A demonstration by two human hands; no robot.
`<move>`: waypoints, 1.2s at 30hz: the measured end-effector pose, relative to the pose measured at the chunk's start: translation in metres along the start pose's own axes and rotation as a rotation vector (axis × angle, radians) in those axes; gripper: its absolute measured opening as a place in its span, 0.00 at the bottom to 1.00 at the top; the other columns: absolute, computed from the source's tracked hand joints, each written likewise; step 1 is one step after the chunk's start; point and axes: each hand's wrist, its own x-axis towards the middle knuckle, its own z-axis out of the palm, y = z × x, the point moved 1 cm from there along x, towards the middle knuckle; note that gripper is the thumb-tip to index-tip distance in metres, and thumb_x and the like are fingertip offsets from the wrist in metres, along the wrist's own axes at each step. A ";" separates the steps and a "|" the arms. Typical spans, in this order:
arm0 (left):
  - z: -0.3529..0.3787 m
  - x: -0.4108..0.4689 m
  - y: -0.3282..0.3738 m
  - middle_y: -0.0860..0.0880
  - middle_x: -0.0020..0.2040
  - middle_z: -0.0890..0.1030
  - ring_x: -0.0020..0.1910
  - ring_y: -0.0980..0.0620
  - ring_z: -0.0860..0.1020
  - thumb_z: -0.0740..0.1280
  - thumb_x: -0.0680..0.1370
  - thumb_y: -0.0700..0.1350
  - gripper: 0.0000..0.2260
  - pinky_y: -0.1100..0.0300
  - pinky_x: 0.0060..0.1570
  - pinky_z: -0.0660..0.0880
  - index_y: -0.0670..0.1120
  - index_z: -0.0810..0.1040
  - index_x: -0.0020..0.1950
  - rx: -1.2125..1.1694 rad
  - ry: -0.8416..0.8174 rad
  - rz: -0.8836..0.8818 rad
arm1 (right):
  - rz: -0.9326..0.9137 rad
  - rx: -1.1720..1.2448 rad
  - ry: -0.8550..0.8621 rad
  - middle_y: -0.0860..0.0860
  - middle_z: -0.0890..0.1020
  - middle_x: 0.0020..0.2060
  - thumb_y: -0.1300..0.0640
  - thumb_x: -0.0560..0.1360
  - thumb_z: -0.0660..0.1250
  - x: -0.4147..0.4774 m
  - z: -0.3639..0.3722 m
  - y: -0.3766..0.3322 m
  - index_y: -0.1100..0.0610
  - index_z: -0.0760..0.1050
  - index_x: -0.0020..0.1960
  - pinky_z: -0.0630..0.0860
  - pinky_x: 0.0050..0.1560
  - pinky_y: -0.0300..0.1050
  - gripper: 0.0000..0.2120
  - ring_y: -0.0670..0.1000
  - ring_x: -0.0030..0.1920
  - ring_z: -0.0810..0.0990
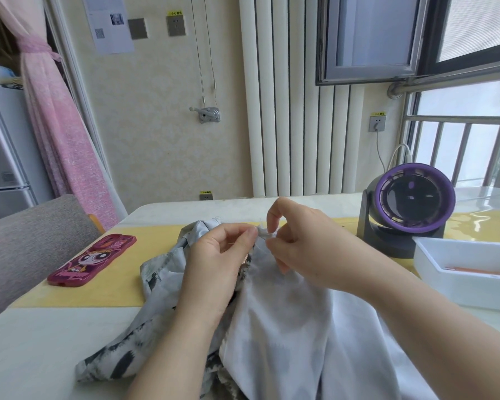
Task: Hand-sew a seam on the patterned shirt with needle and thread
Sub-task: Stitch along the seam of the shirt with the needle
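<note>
pinching a fold of the shirt (272, 313) with my left hand (214, 264), i am nipping it with my right hand (309, 249).

We see a white table (41, 350) with a yellow runner (98, 290) across it. On the runner at left lies a phone (91, 260) in a pink cartoon case, face down. The patterned shirt (272, 327) lies bunched at the centre, over the runner and the near edge. A purple desk fan (407, 209) stands at right, and a white tray (445, 272) sits just in front of it.
</note>
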 end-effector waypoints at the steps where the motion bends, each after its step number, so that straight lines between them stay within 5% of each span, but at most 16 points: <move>1: 0.001 -0.001 0.001 0.60 0.33 0.82 0.34 0.65 0.78 0.68 0.75 0.41 0.03 0.75 0.37 0.70 0.48 0.81 0.43 0.067 0.004 0.064 | 0.011 0.033 -0.005 0.48 0.80 0.28 0.60 0.76 0.58 0.000 0.000 0.000 0.49 0.64 0.45 0.71 0.27 0.37 0.06 0.43 0.22 0.70; 8: 0.005 -0.007 -0.002 0.55 0.41 0.80 0.42 0.61 0.78 0.70 0.74 0.41 0.08 0.72 0.44 0.70 0.55 0.80 0.40 0.342 0.099 0.382 | 0.049 0.230 0.045 0.46 0.78 0.24 0.59 0.76 0.60 0.003 0.006 0.002 0.51 0.62 0.43 0.68 0.24 0.36 0.07 0.44 0.20 0.68; 13: 0.004 -0.005 -0.005 0.53 0.40 0.83 0.40 0.61 0.80 0.68 0.75 0.43 0.05 0.72 0.42 0.72 0.51 0.81 0.41 0.110 0.117 0.217 | 0.042 0.408 0.032 0.49 0.80 0.28 0.59 0.77 0.62 0.005 0.007 0.004 0.54 0.65 0.45 0.67 0.24 0.37 0.06 0.47 0.22 0.71; 19: 0.001 -0.002 -0.006 0.54 0.38 0.84 0.39 0.60 0.80 0.68 0.76 0.43 0.05 0.71 0.40 0.73 0.51 0.81 0.41 0.024 0.146 0.143 | -0.039 0.377 -0.182 0.49 0.85 0.41 0.57 0.77 0.66 0.000 -0.007 0.000 0.54 0.76 0.45 0.73 0.35 0.34 0.02 0.43 0.32 0.79; 23: 0.001 -0.001 -0.007 0.52 0.38 0.84 0.39 0.58 0.81 0.68 0.76 0.44 0.04 0.68 0.41 0.75 0.50 0.81 0.41 -0.008 0.136 0.097 | -0.078 0.343 -0.307 0.46 0.85 0.47 0.54 0.78 0.64 -0.004 -0.015 0.001 0.52 0.78 0.51 0.78 0.47 0.41 0.06 0.42 0.39 0.80; 28: 0.004 -0.003 -0.008 0.51 0.39 0.84 0.41 0.55 0.81 0.67 0.76 0.43 0.05 0.63 0.44 0.76 0.50 0.80 0.41 -0.061 0.092 0.083 | -0.110 0.320 -0.171 0.49 0.85 0.43 0.59 0.77 0.66 0.000 -0.009 0.004 0.56 0.79 0.49 0.78 0.48 0.54 0.03 0.58 0.40 0.80; 30: 0.006 -0.005 -0.007 0.52 0.39 0.84 0.42 0.57 0.81 0.66 0.76 0.43 0.05 0.66 0.45 0.75 0.49 0.81 0.42 -0.071 0.060 0.100 | -0.095 0.335 -0.074 0.50 0.85 0.40 0.60 0.76 0.67 0.002 -0.005 0.007 0.56 0.76 0.45 0.78 0.43 0.59 0.01 0.55 0.33 0.78; 33: 0.005 -0.005 -0.006 0.52 0.41 0.85 0.44 0.57 0.82 0.67 0.73 0.48 0.05 0.65 0.47 0.75 0.49 0.82 0.42 -0.088 0.023 0.102 | -0.054 0.363 0.030 0.51 0.84 0.36 0.55 0.73 0.70 0.005 -0.008 0.010 0.55 0.74 0.43 0.74 0.33 0.49 0.06 0.48 0.29 0.76; 36: 0.004 -0.005 -0.006 0.51 0.42 0.85 0.45 0.55 0.82 0.68 0.69 0.52 0.06 0.58 0.51 0.77 0.53 0.83 0.42 -0.095 -0.007 0.084 | 0.019 0.320 0.150 0.52 0.84 0.39 0.46 0.73 0.68 0.007 -0.020 0.016 0.53 0.79 0.42 0.75 0.39 0.42 0.10 0.51 0.35 0.80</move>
